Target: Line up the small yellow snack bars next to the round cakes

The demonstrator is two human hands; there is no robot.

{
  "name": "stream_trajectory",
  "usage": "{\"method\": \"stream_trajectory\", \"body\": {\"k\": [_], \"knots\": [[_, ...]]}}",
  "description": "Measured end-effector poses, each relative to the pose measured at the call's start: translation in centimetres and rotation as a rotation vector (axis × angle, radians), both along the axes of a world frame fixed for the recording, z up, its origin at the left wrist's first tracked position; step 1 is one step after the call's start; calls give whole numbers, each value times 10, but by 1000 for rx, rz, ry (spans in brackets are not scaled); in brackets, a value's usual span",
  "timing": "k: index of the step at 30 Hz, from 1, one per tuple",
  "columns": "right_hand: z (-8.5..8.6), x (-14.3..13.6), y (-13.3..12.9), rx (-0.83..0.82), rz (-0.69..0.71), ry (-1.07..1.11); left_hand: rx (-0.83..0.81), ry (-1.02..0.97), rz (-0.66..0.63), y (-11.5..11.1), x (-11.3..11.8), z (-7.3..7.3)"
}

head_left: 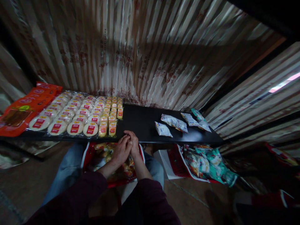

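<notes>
My left hand (pixel 121 150) and my right hand (pixel 134 142) are pressed together at the front edge of the black table (pixel 140 120), above a red basket (pixel 86 159) of wrapped snacks. Their fingers overlap, and no object shows between them. Left of them on the table stand rows of round white wrapped crackers (pixel 90 128) and columns of small yellow wrapped packs (pixel 112 127). An orange bag (pixel 30 103) lies at the far left. To the right are several small white packets (pixel 174 122) and a green-and-white packet (pixel 199 117).
A second red basket (pixel 174 161) holding green and white snack bags (pixel 217 162) is below the table at the right. A pleated curtain (pixel 112 53) hangs behind the table. Dark frame bars run along the right side.
</notes>
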State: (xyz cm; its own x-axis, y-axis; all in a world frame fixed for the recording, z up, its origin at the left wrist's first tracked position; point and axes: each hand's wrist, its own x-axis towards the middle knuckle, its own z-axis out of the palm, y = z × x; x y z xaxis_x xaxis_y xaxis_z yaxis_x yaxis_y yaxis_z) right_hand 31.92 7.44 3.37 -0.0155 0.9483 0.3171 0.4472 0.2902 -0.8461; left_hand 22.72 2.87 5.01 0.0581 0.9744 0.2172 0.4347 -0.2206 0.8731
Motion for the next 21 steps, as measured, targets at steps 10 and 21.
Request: {"method": "stream_trajectory", "body": {"k": [10, 21], "knots": [[-78, -14, -112, -275, 42, -324, -370, 319, -20, -74, -62, -79], [-99, -12, -109, -466, 146, -365, -663, 475, 30, -71, -80, -103]]}}
